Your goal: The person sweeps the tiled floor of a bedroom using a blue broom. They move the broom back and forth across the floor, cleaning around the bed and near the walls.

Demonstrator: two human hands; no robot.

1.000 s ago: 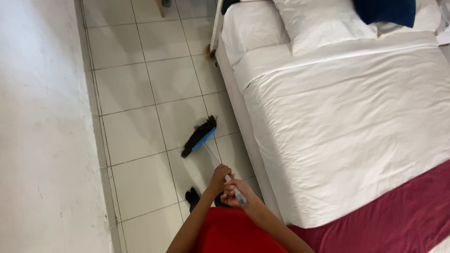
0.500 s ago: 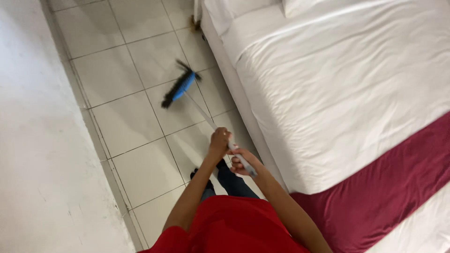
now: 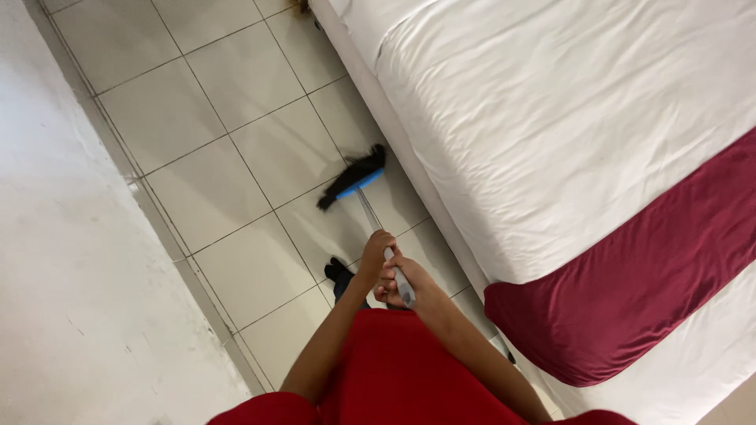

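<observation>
Broom gripped in both hands beside the bed.
Left hand (image 3: 373, 253) and right hand (image 3: 398, 277) wrap the broom (image 3: 356, 177) handle; bristle head (black, blue-backed) lies beyond the grip on the tiled floor (image 3: 213, 118), near the bed (image 3: 567, 126).

The person wore a bright red top, plain and without any print, with short sleeves that ended above the elbows and left both forearms bare. The left hand (image 3: 375, 250) and right hand (image 3: 400, 281) were bare, no gloves, rings or watch showing. Below, dark trousers and a black shoe (image 3: 339, 270) showed.
</observation>
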